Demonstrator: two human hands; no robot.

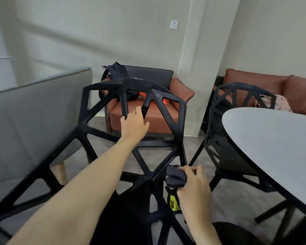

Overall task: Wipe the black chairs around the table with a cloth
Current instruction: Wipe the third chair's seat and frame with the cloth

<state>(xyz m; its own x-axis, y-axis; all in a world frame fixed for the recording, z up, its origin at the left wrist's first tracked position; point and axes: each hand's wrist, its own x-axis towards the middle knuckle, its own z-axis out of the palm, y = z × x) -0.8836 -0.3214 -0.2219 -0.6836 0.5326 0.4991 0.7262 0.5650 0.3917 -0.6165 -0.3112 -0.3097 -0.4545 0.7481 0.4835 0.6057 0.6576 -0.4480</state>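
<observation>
Head view, from left to right: a grey sofa [34,110] fills the left edge, and just beside it the near black chair [102,131] takes up the middle, its open lattice of struts seeming tipped toward the camera, backrest top at the far end and seat near the bottom edge, so its long axis runs away from the viewer. The left hand [133,123] reaches forward with fingers curled round a strut high on the backrest, steadying the frame. Behind it stands an orange armchair [140,110] with a dark bag on it. Lower and further right, the right hand [193,184] grips a bunched dark cloth [175,179] pressed against a strut where backrest meets seat; a yellow-green patch shows beneath the hand. The cloth looks soft and limp, best held bunched in the fist as it is, so it can be wrapped round each narrow bar. The chair looks stiff, smooth and probably fairly light plastic; any strut gives a firm hold. Right of that, a second black chair [237,138] stands upright, tucked against the grey table [272,138], with an orange couch behind.
</observation>
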